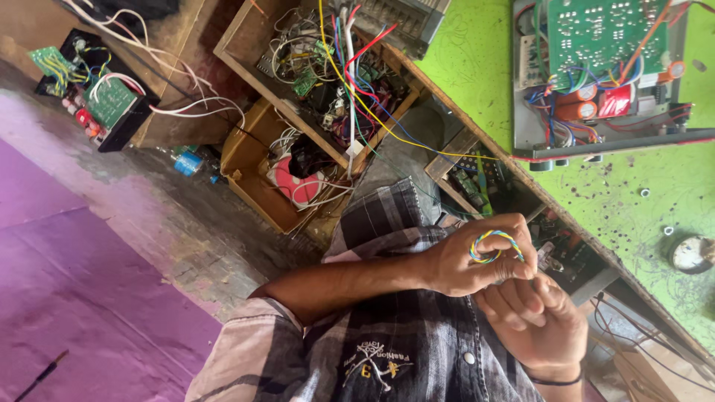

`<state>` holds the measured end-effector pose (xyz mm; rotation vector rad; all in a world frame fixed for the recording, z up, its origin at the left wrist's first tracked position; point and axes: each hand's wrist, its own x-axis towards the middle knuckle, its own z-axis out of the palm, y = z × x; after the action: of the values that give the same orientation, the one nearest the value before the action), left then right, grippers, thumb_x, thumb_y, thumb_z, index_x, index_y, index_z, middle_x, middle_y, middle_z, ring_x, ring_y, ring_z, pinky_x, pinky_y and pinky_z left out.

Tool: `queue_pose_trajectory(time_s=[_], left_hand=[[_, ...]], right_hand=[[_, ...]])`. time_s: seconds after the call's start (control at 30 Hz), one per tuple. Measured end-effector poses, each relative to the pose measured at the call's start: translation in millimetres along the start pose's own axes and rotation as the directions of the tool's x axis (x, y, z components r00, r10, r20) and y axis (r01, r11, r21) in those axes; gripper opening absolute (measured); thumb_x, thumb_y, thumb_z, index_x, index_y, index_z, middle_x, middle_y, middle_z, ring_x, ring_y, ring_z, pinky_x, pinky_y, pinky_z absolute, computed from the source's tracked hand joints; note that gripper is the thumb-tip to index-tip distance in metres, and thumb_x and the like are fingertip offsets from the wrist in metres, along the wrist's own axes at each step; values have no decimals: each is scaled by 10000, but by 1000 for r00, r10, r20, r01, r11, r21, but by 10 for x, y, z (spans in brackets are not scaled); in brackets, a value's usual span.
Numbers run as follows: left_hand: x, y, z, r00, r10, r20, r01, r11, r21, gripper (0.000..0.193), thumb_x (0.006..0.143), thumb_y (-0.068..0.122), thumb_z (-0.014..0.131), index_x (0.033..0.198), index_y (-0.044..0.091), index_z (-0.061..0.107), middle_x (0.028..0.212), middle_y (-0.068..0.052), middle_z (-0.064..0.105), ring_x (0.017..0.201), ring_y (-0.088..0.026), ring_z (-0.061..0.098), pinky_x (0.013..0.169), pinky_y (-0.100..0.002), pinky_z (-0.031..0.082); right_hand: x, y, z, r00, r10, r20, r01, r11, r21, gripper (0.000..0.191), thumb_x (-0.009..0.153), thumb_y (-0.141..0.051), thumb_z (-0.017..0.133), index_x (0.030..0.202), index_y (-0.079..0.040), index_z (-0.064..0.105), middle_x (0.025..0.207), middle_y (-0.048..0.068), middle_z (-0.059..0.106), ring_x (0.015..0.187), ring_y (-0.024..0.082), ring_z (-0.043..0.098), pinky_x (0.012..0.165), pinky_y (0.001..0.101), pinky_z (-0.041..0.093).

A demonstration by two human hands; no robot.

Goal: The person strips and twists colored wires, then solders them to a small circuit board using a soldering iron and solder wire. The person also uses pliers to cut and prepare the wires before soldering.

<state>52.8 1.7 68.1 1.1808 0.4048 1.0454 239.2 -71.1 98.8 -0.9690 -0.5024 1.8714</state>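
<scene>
I have a small loop of twisted wire, blue, yellow and green strands wound together, pinched in front of my chest just below the edge of the green workbench. My left hand is curled nearly shut around it, thumb and fingertips pressing the loop's lower ends. My right hand sits just beneath, touching the left, its fingers folded in toward the palm; whether it grips the wire's tail I cannot tell, since the left hand covers that spot. A dark band circles my right wrist.

My checked shirt carries a small printed emblem low on the front, pale on the dark plaid, with a white snap button beside it.

On the bench above lies an open grey amplifier chassis with a green circuit board, a red block component and orange cylinders, blue and red wires bunched around them; its far end is cut off by the frame. A round white dial-like thing rests near the bench's right edge, partly cut off.

Left of my arm, wooden crates hold tangled wires and boards, with a red-and-white round part among them, too cluttered to sort out. Further left a black box with green boards sits on the floor, next to a purple mat.
</scene>
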Motion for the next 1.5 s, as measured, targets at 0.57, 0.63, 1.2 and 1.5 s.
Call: queue_pose_trajectory(time_s=[0.57, 0.63, 1.2, 1.5], left_hand=[[257, 296, -139, 999, -18, 43, -6, 868, 497, 82, 1010, 132, 681, 1027, 55, 659, 964, -91, 555, 942, -293, 592, 840, -427, 492], [278, 403, -316, 988, 11, -156, 115, 624, 773, 68, 956, 124, 671, 962, 60, 648, 978, -120, 576, 952, -337, 587, 827, -454, 478], [650, 342, -107, 905, -397, -155, 314, 867, -387, 158, 942, 112, 740, 1056, 4, 757, 1131, -149, 757, 1015, -247, 693, 885, -384, 525], [843, 131, 19, 856, -517, 19, 470, 762, -446, 239, 943, 169, 676, 1140, 36, 707, 1398, -76, 648, 1207, -154, 612, 931, -331, 458]], right_hand=[[-56, -271, -87, 768, -633, -96, 395, 587, -707, 52, 943, -114, 608, 938, -88, 562, 991, 31, 709, 757, 115, 694, 615, 261, 577], [-164, -628, -163, 666, -745, -33, -50, 0, -999, 148, 1122, 28, 598, 996, 12, 674, 910, 121, 695, 825, 163, 663, 746, 305, 514], [571, -1688, 444, 219, -926, 308, 227, -259, -939, 519, 903, -5, 755, 1351, 3, 493, 1291, 133, 636, 1080, 262, 614, 983, 406, 495], [557, -190, 320, 645, -753, -133, 414, 491, -767, 617, 851, -127, 796, 1377, -7, 496, 1047, 109, 738, 869, 180, 723, 753, 314, 613]])
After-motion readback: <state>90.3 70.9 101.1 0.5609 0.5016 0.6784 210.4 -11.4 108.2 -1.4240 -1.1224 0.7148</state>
